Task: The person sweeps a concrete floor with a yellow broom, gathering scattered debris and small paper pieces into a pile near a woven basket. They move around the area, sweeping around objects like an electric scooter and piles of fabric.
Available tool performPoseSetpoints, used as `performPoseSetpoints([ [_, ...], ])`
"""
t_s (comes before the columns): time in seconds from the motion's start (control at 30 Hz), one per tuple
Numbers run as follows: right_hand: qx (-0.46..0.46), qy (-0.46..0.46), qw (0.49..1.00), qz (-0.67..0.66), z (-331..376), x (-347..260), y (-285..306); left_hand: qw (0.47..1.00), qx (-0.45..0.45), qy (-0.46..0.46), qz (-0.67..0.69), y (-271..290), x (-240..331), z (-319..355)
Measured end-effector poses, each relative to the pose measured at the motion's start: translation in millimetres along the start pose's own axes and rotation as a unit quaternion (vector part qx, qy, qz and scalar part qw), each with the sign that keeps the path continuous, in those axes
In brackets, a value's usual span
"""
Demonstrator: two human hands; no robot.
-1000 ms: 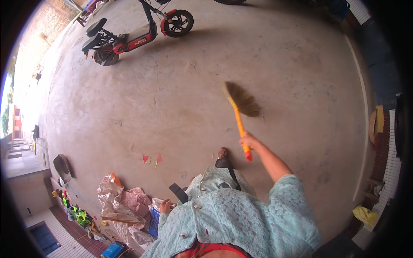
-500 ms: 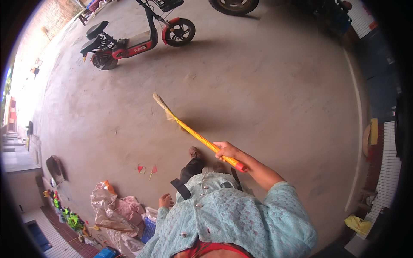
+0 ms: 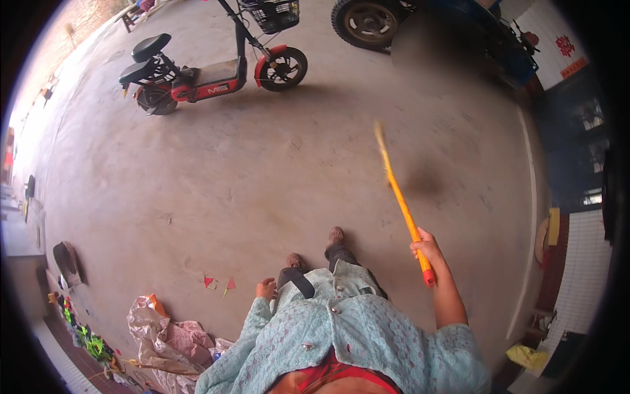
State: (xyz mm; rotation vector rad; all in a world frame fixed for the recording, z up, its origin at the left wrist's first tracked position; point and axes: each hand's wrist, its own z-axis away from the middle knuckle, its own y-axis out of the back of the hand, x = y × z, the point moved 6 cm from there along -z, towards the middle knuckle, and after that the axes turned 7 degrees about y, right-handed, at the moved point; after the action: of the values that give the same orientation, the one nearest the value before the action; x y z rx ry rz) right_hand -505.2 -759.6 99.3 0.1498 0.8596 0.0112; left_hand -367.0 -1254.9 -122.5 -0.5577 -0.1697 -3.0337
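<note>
In my right hand is a broom with a yellow-orange handle and a red end cap. My fingers wrap round the handle a little above the cap. Its pale bristles, blurred by motion, point away from me and slightly left, above the concrete floor. My left hand hangs by my left side with nothing in it, its fingers loosely bent and partly apart. Two small red pieces lie on the floor to its left.
A red and black electric scooter stands ahead on the left. The wheel of a larger vehicle is at the far right of it. Pale crumpled sacks lie at near left; a yellow bag lies at near right.
My right hand has swung the broom to the right, and its bristle end has moved from left to right. My right foot shows in front. My left hand still hangs at my side.
</note>
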Motion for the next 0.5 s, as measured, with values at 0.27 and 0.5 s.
performPoseSetpoints([
  [0.27, -0.058, 0.001, 0.996, -0.063, -172.8, -4.8, 22.1, 0.983, 0.135, 0.043, 0.118, 41.7, -0.2, 29.4],
  [0.5, -0.194, -0.084, 0.977, 0.007, -224.5, -4.6, -126.5, 0.983, 0.149, 0.050, 0.097, 0.9, 5.9, 58.0],
])
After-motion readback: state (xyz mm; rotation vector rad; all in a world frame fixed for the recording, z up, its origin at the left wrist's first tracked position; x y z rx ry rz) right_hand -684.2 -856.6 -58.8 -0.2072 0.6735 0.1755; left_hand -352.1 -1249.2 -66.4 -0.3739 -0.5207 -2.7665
